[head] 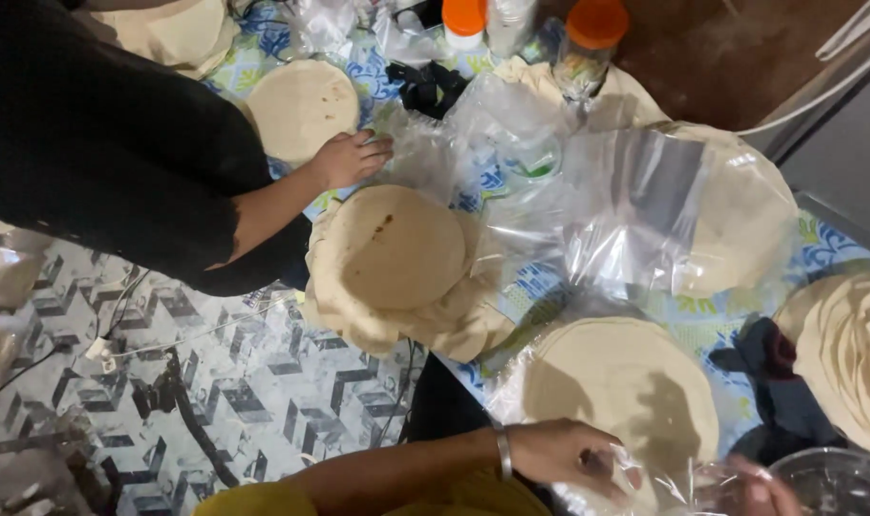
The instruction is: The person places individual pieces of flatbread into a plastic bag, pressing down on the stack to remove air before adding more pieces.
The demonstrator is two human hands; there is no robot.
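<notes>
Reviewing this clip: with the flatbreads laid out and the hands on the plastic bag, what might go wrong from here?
1. The left hand and right hand grip a thin clear plastic bag over a stack of flatbreads; the film may tear or the breads fold.
2. The central pile overhangs the cloth edge and might slide to the floor.
3. Another person's foot rests beside that pile, a likely contamination risk.

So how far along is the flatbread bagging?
Done: the far stack looks wrapped in clear plastic. In hand: left hand and right hand work a bag around the near stack. Left: the bare pile by another person's hand, the edge stack, a loose flatbread.
</notes>
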